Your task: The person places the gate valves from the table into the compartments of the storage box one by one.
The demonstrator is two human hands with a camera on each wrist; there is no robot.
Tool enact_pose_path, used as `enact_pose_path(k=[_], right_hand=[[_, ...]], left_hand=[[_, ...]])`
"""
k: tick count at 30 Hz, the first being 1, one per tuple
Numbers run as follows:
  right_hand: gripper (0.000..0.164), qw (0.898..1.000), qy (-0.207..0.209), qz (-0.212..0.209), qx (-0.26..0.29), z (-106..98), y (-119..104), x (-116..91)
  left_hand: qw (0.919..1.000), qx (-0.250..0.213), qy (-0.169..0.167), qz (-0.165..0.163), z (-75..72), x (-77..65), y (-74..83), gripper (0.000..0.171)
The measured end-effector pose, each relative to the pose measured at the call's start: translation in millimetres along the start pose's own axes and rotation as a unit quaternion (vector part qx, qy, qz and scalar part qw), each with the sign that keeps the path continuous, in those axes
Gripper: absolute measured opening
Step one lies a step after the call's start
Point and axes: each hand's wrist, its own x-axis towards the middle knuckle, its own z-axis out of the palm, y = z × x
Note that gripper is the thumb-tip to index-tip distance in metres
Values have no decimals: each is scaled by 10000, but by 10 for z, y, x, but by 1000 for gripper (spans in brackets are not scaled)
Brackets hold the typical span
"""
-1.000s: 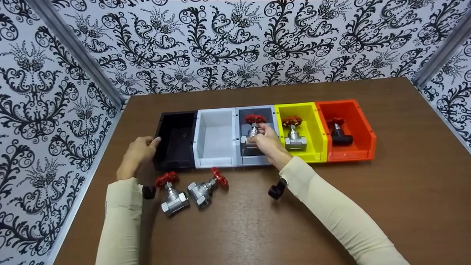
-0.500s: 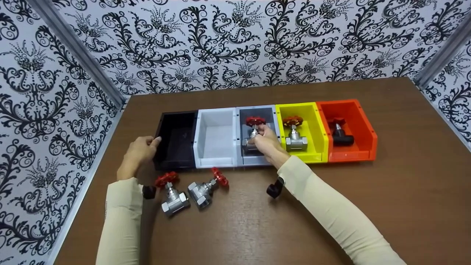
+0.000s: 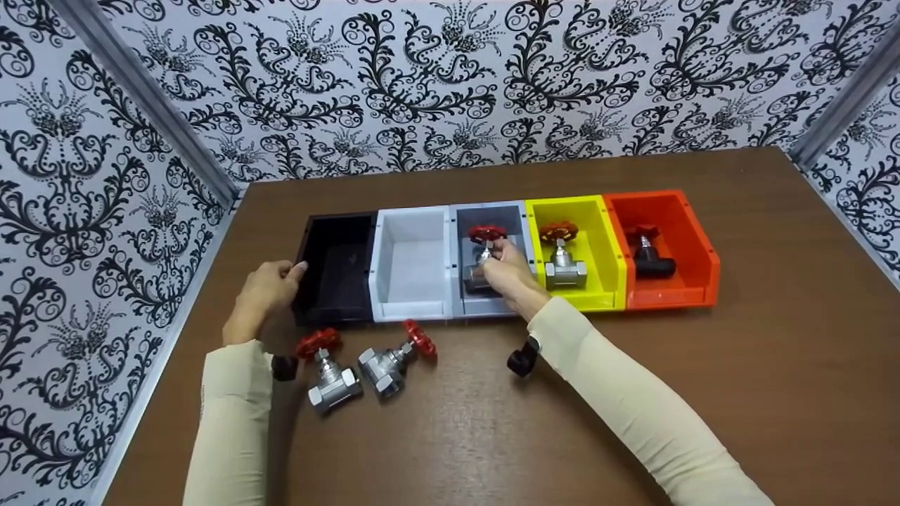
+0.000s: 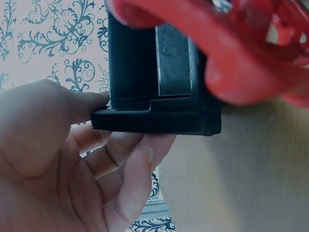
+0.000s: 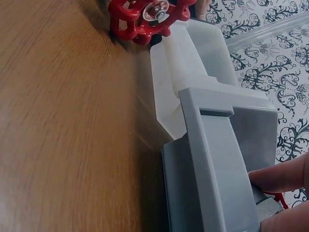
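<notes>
My left hand (image 3: pixel 266 292) grips the left wall of the black bin (image 3: pixel 337 295); in the left wrist view the thumb lies along its edge, the fingers (image 4: pixel 137 169) curled at its outer side. Inside the grey bin (image 3: pixel 485 308), my right hand (image 3: pixel 513 277) holds a steel valve with a red handwheel (image 3: pixel 487 233) by its neck, wheel up. The hand covers part of the valve body. Two similar valves lie on the table before the bins: one valve (image 3: pixel 333 385) near the left wrist, the other valve (image 3: pixel 385 367) just right of it.
A white bin (image 3: pixel 413 270) stands between the black and grey ones. To the right, the yellow bin (image 3: pixel 596 246) has a steel valve (image 3: pixel 564 273) with an orange-red wheel, and the orange bin (image 3: pixel 678 242) a black-bodied valve (image 3: pixel 654 266). A patterned wall (image 3: pixel 450 84) rises behind the brown table (image 3: pixel 492 436).
The valve in the grey bin has shifted slightly toward me and to the right with my right hand. My left hand stays at the black bin.
</notes>
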Motion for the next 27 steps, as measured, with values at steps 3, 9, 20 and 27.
enact_pose_path(k=[3, 9, 20, 27], right_hand=[[44, 10000, 62, -41, -5, 7, 8, 14], [50, 9997, 187, -48, -136, 19, 5, 26], [64, 9993, 148, 185, -304, 7, -8, 17], [65, 9988, 195, 161, -407, 15, -14, 23]], left_hand=[[10000, -24, 16, 12, 4, 3, -2, 45], [10000, -69, 50, -17, 11, -14, -13, 46], [10000, -55, 7, -13, 12, -1, -13, 47], [10000, -86, -6, -25, 0, -13, -1, 47]])
